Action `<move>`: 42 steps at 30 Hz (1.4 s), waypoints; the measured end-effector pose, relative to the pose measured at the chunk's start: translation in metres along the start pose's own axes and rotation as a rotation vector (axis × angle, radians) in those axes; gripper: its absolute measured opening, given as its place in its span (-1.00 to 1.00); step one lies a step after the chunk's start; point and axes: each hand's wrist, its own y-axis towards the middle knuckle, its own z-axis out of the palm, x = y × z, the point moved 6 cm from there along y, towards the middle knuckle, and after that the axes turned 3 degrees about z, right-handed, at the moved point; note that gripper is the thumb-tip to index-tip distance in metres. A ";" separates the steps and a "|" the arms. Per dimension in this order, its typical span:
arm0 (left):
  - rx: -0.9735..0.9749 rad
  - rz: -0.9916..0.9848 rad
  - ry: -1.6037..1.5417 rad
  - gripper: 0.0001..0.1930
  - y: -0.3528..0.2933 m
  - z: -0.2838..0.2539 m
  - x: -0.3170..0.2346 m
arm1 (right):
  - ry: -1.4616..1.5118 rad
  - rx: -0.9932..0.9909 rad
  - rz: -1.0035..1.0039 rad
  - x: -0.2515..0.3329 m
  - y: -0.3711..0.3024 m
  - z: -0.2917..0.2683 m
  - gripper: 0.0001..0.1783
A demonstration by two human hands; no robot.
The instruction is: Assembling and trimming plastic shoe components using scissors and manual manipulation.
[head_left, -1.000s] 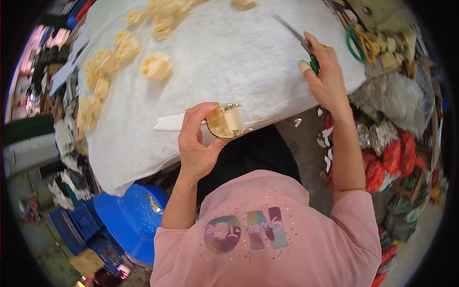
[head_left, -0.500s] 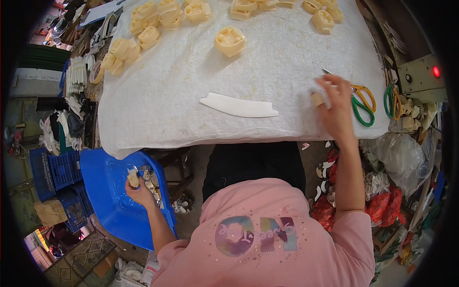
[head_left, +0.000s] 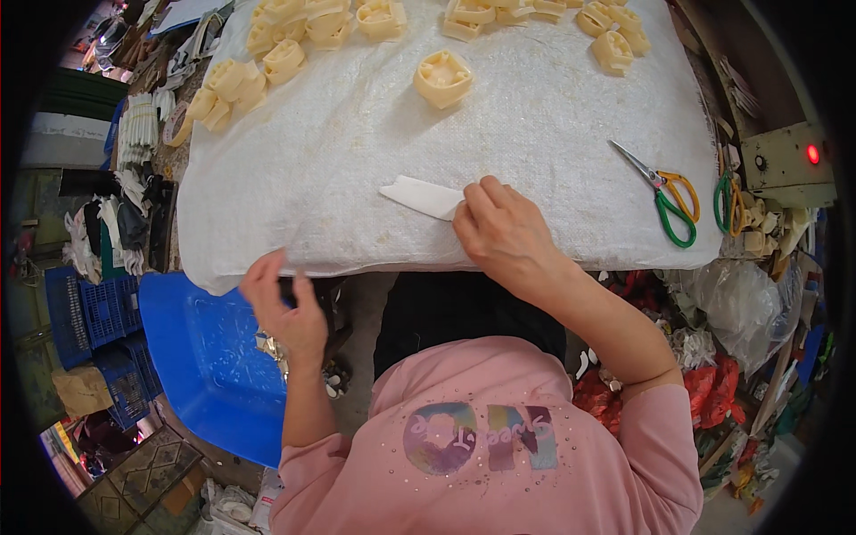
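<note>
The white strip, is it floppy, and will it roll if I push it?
The strip may bend a little, since it looks thin. It is probably light, being slim beside the right hand. Pushed, it would likely slide, not roll, since the part showing looks flat on the sheet.

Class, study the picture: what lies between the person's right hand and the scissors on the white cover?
In the head view, no object lies between the right hand and the scissors; only a bare stretch of white cover shows there.
</note>
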 end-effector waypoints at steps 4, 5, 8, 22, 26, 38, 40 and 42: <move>0.151 0.146 -0.242 -0.69 0.017 0.037 -0.057 | 0.104 0.033 0.059 -0.014 0.004 0.001 -0.93; 0.204 0.163 -0.312 -0.71 0.016 0.047 -0.067 | 0.273 0.067 0.099 -0.025 0.006 0.003 -0.94; 0.317 0.198 -0.373 -0.73 0.015 0.072 -0.085 | 0.484 0.114 0.162 -0.037 0.006 0.007 -0.95; 0.326 0.357 -0.173 -0.71 0.012 0.087 -0.102 | 0.015 0.087 -0.057 -0.003 0.004 0.001 -0.92; 0.257 0.389 0.024 -0.70 0.003 0.099 -0.105 | 0.187 -0.016 0.020 -0.019 0.003 0.005 -0.92; 0.211 0.461 0.113 -0.67 0.005 0.099 -0.115 | 0.574 -0.666 0.673 -0.125 -0.049 -0.078 -0.90; 0.450 0.433 0.064 -0.69 0.008 0.116 -0.115 | 0.537 -0.688 0.630 -0.125 -0.049 -0.087 -0.88; 0.373 0.436 0.001 -0.71 0.015 0.113 -0.119 | 0.200 -0.633 0.395 -0.100 -0.037 -0.096 -0.77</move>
